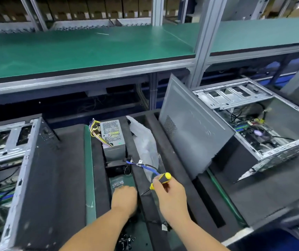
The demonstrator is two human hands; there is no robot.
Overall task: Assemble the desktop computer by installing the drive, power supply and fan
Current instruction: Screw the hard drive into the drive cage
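Open chassis (18, 160) far left, on its side. Power supply (113, 140) upright in foam tray slot (98, 169), wires bunched on top, not yet installed. Left hand (124, 199) reaches down into slot, fingers hidden; grip cannot be told. Right hand (170, 194) grips yellow-black screwdriver (160, 180), tip down, likely kept ready. Second open chassis (264, 127) right, side panel (192, 134) leaning against it, interior exposed for fitting.
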